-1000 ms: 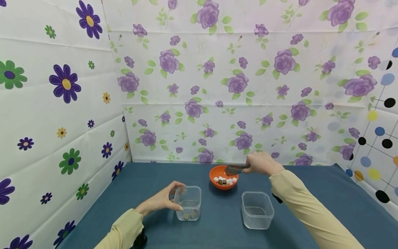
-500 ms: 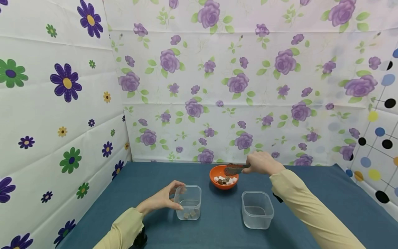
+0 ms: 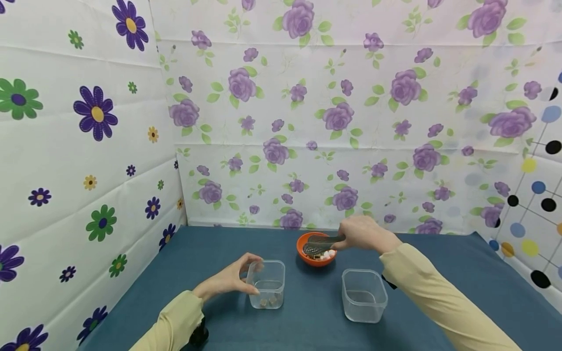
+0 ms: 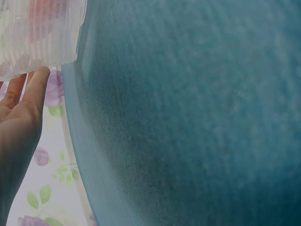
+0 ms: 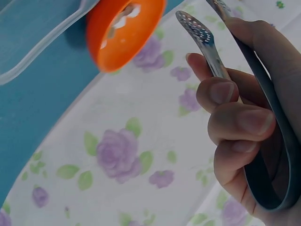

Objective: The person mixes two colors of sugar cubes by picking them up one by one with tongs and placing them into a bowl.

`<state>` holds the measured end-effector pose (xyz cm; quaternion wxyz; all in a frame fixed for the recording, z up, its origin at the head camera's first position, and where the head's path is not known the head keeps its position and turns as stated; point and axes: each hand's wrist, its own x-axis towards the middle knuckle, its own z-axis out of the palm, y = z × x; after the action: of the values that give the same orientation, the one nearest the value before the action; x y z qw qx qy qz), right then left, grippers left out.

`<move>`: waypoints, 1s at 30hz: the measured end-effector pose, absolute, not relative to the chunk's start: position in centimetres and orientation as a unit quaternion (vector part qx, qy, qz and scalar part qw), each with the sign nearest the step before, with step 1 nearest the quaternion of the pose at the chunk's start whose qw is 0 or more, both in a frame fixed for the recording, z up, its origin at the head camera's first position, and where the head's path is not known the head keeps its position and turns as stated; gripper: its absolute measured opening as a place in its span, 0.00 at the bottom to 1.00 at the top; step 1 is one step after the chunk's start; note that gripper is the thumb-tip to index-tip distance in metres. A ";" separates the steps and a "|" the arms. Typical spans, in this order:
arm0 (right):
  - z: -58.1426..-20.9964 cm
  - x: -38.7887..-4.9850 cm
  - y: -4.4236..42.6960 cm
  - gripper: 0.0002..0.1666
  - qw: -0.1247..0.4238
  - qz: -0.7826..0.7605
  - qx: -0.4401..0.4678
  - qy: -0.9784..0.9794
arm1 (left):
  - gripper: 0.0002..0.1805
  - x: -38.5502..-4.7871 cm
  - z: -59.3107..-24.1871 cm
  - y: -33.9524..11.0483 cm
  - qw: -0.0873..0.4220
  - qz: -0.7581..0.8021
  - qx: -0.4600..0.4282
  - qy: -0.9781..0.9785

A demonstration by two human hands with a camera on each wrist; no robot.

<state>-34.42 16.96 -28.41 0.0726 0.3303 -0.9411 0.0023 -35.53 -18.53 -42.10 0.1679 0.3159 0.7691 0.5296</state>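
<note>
My left hand [image 3: 230,280] holds a clear plastic container [image 3: 274,275] at its left side, thumb in front and fingers behind. A few small brownish cubes [image 3: 272,300] lie at its bottom. Metal tongs [image 5: 275,115] with perforated ends are gripped in my right hand [image 3: 368,234]. In the head view their ends are over the orange bowl [image 3: 300,251], covering part of its contents. White cubes [image 3: 327,254] and some brown ones show inside the bowl. The right wrist view shows the tong ends apart, with nothing visible between them.
A second clear plastic container [image 3: 364,313] stands on the blue tablecloth [image 3: 309,312], right of the first and nearer than the bowl. Behind the table hangs a flowered curtain [image 3: 263,195]. Patterned sheets line both sides.
My right hand has moved slightly left, bringing the tongs from the bowl's right side over its middle and left. My left hand keeps holding the container in the same place.
</note>
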 end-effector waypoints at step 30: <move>-29.4 -33.3 8.1 0.18 0.007 0.005 0.374 -0.927 | 0.34 -35.4 -42.1 -18.3 0.159 0.523 0.304 0.780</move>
<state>-33.31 8.09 -29.43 0.0066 0.3740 -0.9274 0.0046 -35.45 -18.35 -42.10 0.1590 0.3043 0.7804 0.5226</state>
